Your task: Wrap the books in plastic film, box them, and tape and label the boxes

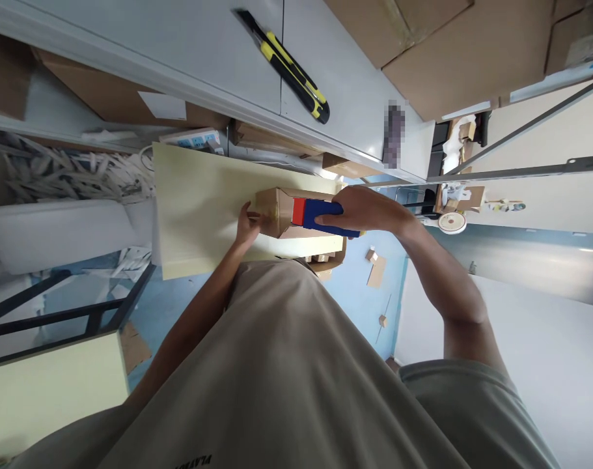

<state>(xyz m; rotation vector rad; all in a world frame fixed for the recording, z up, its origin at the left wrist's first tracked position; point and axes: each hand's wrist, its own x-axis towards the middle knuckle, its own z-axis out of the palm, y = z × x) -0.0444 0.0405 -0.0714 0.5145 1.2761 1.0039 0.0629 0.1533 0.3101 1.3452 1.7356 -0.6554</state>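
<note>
A brown cardboard box [269, 212] lies on the pale yellow tabletop [193, 208] in front of my body. My left hand [248, 225] is at the box's left end, fingers apart, with the fingertips touching or very near the cardboard. A blue and red object [320, 215], shaped like a flat block, lies along the right part of the box, its red end toward the left. My right hand [357, 210] is closed round the blue part from above, thumb on its near face. The underside of the blue object is hidden.
A yellow and black utility knife [296, 75] rests on the grey shelf [345, 85] beyond the table. Large cartons [472, 58] stand at upper right. White paper strips [81, 172] are heaped at left. An open carton [338, 260] sits below the table's near right edge.
</note>
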